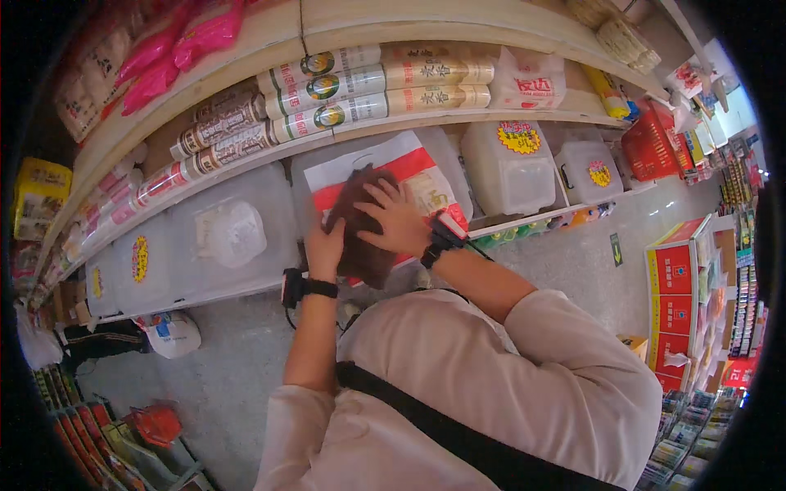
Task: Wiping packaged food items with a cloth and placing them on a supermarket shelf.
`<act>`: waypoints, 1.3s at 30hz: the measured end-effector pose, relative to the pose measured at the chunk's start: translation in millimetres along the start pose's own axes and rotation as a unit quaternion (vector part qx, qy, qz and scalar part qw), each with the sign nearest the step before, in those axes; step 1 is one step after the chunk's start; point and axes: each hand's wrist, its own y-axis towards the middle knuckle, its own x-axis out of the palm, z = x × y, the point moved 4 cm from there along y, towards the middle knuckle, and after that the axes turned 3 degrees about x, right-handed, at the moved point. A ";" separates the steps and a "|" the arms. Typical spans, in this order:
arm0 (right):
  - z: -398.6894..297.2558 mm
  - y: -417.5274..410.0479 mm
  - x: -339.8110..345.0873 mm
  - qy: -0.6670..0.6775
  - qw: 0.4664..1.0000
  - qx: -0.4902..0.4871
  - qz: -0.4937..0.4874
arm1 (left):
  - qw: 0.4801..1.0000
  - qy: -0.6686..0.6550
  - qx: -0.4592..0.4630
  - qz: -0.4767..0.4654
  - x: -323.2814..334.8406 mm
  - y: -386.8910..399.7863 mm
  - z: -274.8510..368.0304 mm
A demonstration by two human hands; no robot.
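Note:
A dark brown cloth (368, 264) lies over a red and white printed bag (405, 147) on top of a clear plastic bin lid (451, 178). My right hand (396, 215) rests flat on the cloth, fingers spread. At the cloth's left edge is my left hand (325, 245), its thumb on top and the cloth's edge between thumb and fingers. Those fingers are blurred. Black straps with small devices circle both my wrists. Part of the bag is hidden beneath the cloth and my right hand.
Just behind the bins runs a shelf edge (334, 136) stacked with packs of noodles (439, 98). A clear scoop-like container (236, 233) sits on the left bin. At right are another lidded bin (513, 169) and a red basket (654, 144). Grey floor (239, 362) lies below.

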 end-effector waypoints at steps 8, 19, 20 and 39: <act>0.7 -26.8 -16.6 0.033 0.999 -0.023 -0.012 | 0.971 0.176 0.137 0.085 -12.2 4.5 -27.8; -25.1 -29.1 -1.2 0.025 0.998 -0.036 0.050 | 0.976 -0.068 -0.009 -0.208 -48.9 53.7 -44.0; -34.6 -26.1 0.5 0.023 0.998 -0.038 0.043 | 0.982 -0.048 0.039 -0.178 -59.1 68.9 -64.0; -34.4 -46.6 4.6 0.044 0.997 -0.055 -0.020 | 0.977 -0.211 0.014 -0.013 17.4 13.0 -53.1</act>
